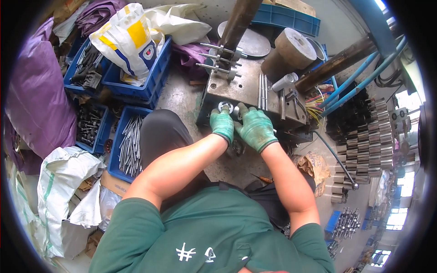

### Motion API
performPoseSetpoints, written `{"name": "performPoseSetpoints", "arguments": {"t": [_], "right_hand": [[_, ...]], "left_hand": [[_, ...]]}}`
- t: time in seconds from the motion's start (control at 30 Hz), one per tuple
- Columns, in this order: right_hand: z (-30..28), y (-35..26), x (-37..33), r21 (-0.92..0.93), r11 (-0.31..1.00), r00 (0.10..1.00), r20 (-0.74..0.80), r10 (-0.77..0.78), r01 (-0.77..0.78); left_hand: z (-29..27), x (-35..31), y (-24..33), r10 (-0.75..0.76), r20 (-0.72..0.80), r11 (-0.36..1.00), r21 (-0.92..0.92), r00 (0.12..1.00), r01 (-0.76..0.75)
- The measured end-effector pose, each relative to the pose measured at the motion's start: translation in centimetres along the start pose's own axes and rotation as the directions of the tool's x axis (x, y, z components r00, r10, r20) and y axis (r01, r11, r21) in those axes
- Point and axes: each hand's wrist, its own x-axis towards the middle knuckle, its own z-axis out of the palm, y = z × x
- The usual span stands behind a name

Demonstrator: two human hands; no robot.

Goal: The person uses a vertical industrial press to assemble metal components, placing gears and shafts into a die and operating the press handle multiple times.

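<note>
Green shirt point(214, 223), hands point(222, 124) point(256, 128) (gloved) side-by-side

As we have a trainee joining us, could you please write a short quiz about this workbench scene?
1. True or false: the gloved left hand touches a round silver part.
2. What colour is the crate of loose metal rods beside the left knee?
a) red
b) blue
c) yellow
3. Which hand is nearer the slender rods lying on the metal block?

Key: 1. True. 2. b. 3. The right hand.
</note>
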Motion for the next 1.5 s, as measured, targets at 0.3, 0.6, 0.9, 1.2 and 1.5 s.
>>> {"name": "performPoseSetpoints", "arguments": {"t": [0.3,0.6,0.9,1.2,1.5], "right_hand": [[9.7,4.5,-7.5,0.9,0.425,0.934,-0.066,0.352,-0.096],[3.9,7.0,-8.5,0.904,-0.367,0.905,-0.049,0.422,0.22],[0.4,9.6,-7.1,0.969,0.032,0.831,-0.228,0.507,0.246],[-10.2,16.9,-1.8,0.763,0.602,0.72,-0.554,0.419,0.236],[-17.8,20.3,5.6,0.688,0.695,0.785,-0.542,0.301,0.208]], "left_hand": [[0.6,-2.0,0.2,-0.113,0.021,0.992,-0.054,0.993,0.114],[0.4,-7.2,-4.1,-0.258,0.734,0.78,0.542,0.629,-0.312],[4.3,-9.2,-3.4,-0.254,0.83,0.795,0.472,0.497,-0.381],[5.6,-10.3,-6.5,-0.617,0.647,0.775,0.599,0.448,0.202],[7.0,-10.6,-5.3,-0.659,0.612,0.75,0.577,0.437,0.324]]}}
